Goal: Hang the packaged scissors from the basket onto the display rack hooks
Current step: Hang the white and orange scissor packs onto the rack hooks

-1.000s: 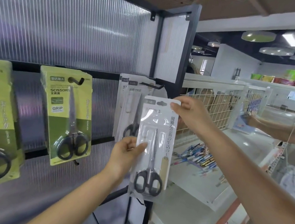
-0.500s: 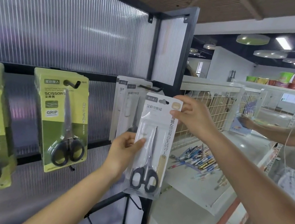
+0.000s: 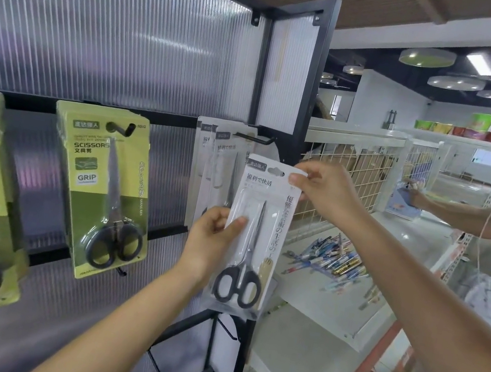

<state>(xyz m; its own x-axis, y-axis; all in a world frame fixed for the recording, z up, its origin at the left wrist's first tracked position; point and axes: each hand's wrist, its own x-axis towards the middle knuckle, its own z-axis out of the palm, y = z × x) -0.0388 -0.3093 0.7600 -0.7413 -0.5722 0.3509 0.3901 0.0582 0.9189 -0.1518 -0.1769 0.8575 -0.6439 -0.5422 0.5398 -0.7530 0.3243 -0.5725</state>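
The white scissors pack is up in the air just below and in front of the black hook, not on it yet, with the right hand pinching its top right corner and the left hand gripping its left edge, thumb across the front. Behind it a few matching white packs already hang on that hook (all on the black rack frame). Further left are green scissors packs, and off right a white shelf with loose pens where another person's arm reaches in.

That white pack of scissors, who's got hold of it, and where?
Both hands hold the white scissors pack: the right hand pinches its top right corner, the left hand grips its left edge.
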